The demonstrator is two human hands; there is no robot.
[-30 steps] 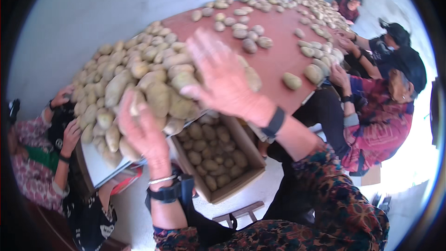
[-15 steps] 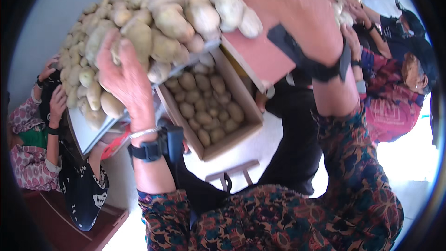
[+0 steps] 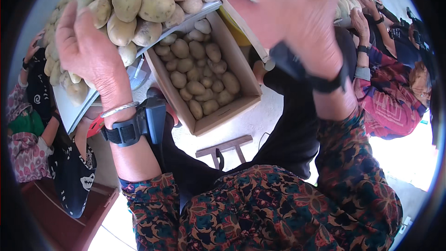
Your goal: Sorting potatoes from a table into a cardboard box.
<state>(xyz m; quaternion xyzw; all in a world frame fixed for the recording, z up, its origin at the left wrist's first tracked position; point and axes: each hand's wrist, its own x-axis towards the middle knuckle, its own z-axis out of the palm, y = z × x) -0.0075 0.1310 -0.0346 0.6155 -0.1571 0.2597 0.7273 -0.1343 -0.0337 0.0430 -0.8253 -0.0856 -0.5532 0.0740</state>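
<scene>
My left hand [image 3: 90,53] is at the near left side of a heap of potatoes [image 3: 125,0]. Its fingers are apart, and I see nothing held in them. My right hand [image 3: 292,18] is smeared by motion above the pinkish board [image 3: 244,11], right of the heap. Its fingers cannot be made out, nor whether they hold anything. Below the table edge, between my hands, a cardboard box [image 3: 227,111] contains several layers of loose potatoes [image 3: 197,69]. Both my wrists wear dark straps.
A yellow container [image 3: 234,28] stands beside the box, partly hidden. A small wooden stool [image 3: 225,145] is on the floor between my legs. At the left, a person in a patterned sleeve [image 3: 28,153] works by the heap. People in dark and plaid clothes [image 3: 390,97] sit at another potato heap on the right.
My left hand has moved left, off the front of the heap toward its left side. My right hand has come down and nearer. The whole view has shifted, so the box appears higher.
</scene>
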